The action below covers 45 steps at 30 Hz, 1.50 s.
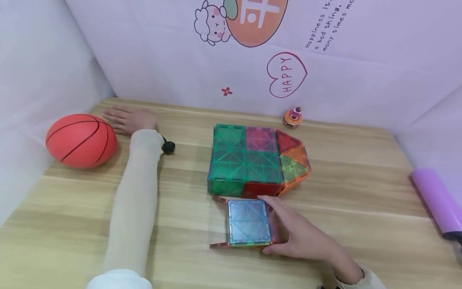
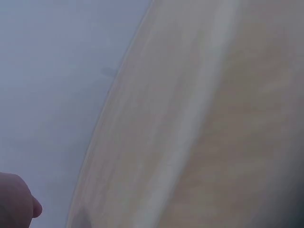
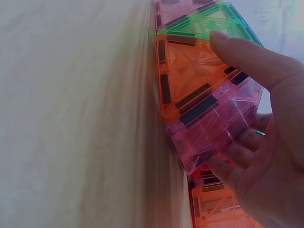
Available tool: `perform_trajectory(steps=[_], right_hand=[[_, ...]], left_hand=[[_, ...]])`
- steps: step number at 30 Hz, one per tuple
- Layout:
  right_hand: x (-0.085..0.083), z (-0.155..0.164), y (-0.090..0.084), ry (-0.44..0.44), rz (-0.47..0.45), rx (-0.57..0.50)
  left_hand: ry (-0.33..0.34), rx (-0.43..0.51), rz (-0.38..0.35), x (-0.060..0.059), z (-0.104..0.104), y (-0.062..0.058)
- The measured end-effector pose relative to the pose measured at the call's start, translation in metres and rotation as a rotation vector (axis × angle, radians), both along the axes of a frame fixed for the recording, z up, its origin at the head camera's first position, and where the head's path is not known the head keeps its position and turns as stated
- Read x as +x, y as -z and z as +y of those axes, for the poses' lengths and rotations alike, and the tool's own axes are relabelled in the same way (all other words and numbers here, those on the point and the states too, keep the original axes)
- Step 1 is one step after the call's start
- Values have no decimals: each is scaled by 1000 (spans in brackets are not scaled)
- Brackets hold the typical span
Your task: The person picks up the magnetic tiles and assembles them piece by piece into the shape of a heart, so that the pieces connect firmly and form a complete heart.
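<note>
My right hand (image 1: 301, 233) holds a small structure of magnetic tiles (image 1: 250, 222) from its right side, thumb at the near edge and fingers at the far one. Its top is a clear blue square. In the right wrist view the thumb presses on the green triangle tile (image 3: 223, 21), above an orange triangle tile (image 3: 192, 66) and a pink tile (image 3: 216, 123). Just beyond stands a larger block of magnetic tiles (image 1: 231, 162), green and pink with a pointed right end. My left hand (image 1: 131, 119) lies with extended fingers at the table's back left, close to a red ball (image 1: 81, 140).
A small orange toy figure (image 1: 294, 117) stands by the back wall. At the far right lies a purple cylinder (image 1: 436, 202) with a dark end. White cloth walls (image 1: 162, 60) enclose the back and sides of the wooden table (image 1: 361, 180).
</note>
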State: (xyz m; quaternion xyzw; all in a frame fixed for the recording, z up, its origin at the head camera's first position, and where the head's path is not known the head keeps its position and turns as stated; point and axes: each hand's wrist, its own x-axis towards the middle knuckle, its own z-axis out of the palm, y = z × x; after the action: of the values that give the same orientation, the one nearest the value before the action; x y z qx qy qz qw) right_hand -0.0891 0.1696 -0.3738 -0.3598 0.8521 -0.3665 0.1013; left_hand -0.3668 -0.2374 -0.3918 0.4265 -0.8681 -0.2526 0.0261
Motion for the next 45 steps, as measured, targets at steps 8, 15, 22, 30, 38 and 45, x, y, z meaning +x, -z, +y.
perform_trajectory(steps=[8,15,22,30,38,45], right_hand=[[9,-5,-2,50,34,72],[11,-2,-1,41,18,44],[10,-1,-1,62,55,81],[5,2,0,49,36,70],[2,4,0,13,-16,9],[3,3,-2,18,-31,25]], left_hand=[[-77,88,-86,-3,-31,-5],[-95,121,-108,2,-32,1],[19,54,-156,-3,-10,1],[176,13,-118,-3,38,4],[420,7,-61,19,59,-1],[422,-47,-43,37,30,-10]])
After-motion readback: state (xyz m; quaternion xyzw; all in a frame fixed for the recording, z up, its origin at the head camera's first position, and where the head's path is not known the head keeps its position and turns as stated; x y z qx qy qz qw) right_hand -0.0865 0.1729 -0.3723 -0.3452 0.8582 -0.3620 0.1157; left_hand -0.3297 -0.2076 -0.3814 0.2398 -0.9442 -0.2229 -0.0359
